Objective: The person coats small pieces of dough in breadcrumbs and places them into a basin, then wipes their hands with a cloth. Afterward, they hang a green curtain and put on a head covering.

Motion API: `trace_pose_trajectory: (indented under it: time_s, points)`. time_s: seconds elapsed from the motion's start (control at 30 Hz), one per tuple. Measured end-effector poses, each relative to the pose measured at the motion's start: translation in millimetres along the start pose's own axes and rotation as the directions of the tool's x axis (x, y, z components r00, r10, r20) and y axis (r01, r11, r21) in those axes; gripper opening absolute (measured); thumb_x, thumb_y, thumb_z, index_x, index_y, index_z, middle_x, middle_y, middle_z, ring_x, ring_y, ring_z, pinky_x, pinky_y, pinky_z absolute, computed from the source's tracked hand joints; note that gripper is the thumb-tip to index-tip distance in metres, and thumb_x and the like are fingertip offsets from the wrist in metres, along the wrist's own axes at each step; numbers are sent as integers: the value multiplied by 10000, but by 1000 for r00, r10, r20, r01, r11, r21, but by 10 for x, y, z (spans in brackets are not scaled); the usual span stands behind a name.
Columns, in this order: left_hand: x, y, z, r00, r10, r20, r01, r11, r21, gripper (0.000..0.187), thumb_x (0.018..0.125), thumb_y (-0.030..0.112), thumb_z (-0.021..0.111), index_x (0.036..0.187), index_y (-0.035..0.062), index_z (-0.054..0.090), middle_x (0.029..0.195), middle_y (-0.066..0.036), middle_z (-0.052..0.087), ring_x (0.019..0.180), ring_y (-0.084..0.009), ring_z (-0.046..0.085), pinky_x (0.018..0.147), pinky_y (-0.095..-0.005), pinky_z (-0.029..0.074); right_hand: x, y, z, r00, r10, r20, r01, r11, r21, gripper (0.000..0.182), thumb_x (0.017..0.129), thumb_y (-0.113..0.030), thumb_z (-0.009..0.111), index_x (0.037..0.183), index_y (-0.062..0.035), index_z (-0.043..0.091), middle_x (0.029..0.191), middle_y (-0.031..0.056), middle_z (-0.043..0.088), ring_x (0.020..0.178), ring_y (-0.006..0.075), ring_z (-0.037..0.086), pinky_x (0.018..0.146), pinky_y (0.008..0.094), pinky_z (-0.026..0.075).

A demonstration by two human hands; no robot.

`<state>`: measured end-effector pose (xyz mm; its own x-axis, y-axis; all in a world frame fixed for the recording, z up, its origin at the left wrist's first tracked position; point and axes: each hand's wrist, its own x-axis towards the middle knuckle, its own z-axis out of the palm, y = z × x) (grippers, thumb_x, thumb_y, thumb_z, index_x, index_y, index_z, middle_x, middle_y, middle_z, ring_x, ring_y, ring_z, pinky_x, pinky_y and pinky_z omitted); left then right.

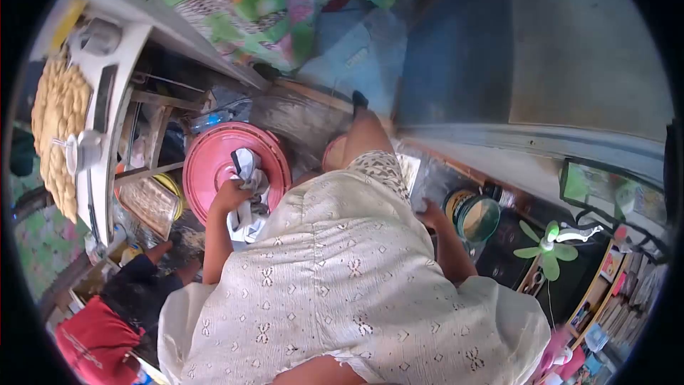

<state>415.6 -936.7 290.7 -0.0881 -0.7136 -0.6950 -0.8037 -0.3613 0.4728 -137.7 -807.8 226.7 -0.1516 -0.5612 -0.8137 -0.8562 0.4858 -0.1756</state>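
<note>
My left hand (229, 196) is closed on a white cloth (249, 221) with dark patches. The cloth hangs in front of a large round pink lid or tub (201, 157), overlapping its right side. On the other side of my patterned dress, my right hand (430, 214) hangs low with its fingers partly apart. I see nothing in it. It is nearest to a round container with a green rim (479, 218), which holds something pale, but stays apart from it.
At left, many pale dough-like pieces (60, 132) lie on a white table (100, 110), beside a white mug (84, 151). Below is a worn tray (146, 203). A person in a red top (96, 342) is at lower left. A green fan (547, 246) stands right, near shelves (605, 289).
</note>
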Motion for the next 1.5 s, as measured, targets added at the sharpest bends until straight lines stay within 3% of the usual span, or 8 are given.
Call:
trace_pose_trajectory:
  time_s: [0.17, 0.3, 0.4, 0.5, 0.73, 0.97, 1.07, 1.5]
  points:
    - [-516, -505, 111, 960, 11, -281, -109, 935, -337, 303, 686, 220, 638, 842, -40, 634, 633, -114, 594, 600, -174, 552, 591, -341, 440, -199, -1472, -1994, 784, -420, -458, 568, 782, 256, 540, 819, -204, 636, 1280, 2, 443, 1251, 139, 524, 1141, 221, 507, 960, 322, 386]
    - [-674, -474, 14, 935, -49, -351, -123, 884, -452, 272, 667, 206, 642, 789, -37, 631, 603, -86, 576, 560, -156, 521, 542, -326, 422, -1771, -2648, -3975, 47, -192, -980, 954, 298, -13, 552, 811, -103, 626, 1315, -29, 412, 1260, 108, 475, 1077, 194, 497, 917, 314, 409]
    - [-608, -431, -13, 924, -65, -377, -78, 932, -353, 280, 641, 224, 651, 752, -32, 633, 597, -105, 575, 558, -162, 532, 542, -329, 426, -2724, -2852, -5748, -568, 102, -817, 823, 91, -561, 576, 798, -206, 659, 1281, -26, 403, 1264, 134, 443, 1139, 235, 430, 956, 372, 354]
    - [-533, -332, -18, 917, -98, -386, -72, 913, -403, 285, 636, 229, 649, 756, -30, 640, 609, -113, 587, 565, -172, 550, 551, -334, 434, -3756, -3288, -7095, -478, 287, -830, 878, 169, -447, 519, 817, -170, 627, 1249, 21, 412, 1235, 145, 468, 1104, 258, 463, 959, 411, 361]
    - [-436, 18, 54, 928, -170, -333, -66, 801, -595, 277, 676, 232, 635, 825, 0, 665, 690, -93, 633, 633, -183, 587, 606, -333, 455, -3945, -3885, -8022, -274, -253, -928, 493, 791, -361, 467, 830, -174, 596, 1215, 30, 428, 1194, 152, 478, 1066, 264, 472, 931, 413, 374]
    - [196, 113, -185, 965, 11, -262, -62, 980, -187, 308, 681, 260, 640, 860, 11, 669, 782, -138, 662, 722, -225, 628, 683, -349, 479, -3653, -3781, -7801, -279, -248, -928, 422, 836, -350, 420, 842, -178, 565, 1181, 39, 443, 1154, 158, 488, 1029, 269, 481, 903, 414, 386]
    - [544, 129, -212, 954, 159, -253, -228, 935, -272, 320, 677, 262, 640, 875, 11, 664, 782, -149, 658, 728, -244, 631, 689, -363, 480, -3580, -3677, -7681, -283, -244, -928, 427, 834, -349, 402, 848, -180, 551, 1166, 43, 450, 1137, 161, 492, 1013, 271, 485, 891, 414, 392]
    - [-142, 145, 7, 978, 41, -202, -116, 920, -374, 325, 686, 275, 632, 866, 6, 662, 729, -149, 643, 671, -245, 615, 652, -354, 464, -3480, -3217, -7373, -301, -222, -927, 438, 832, -341, 339, 871, -187, 493, 1103, 60, 479, 1062, 172, 510, 944, 281, 502, 839, 417, 415]
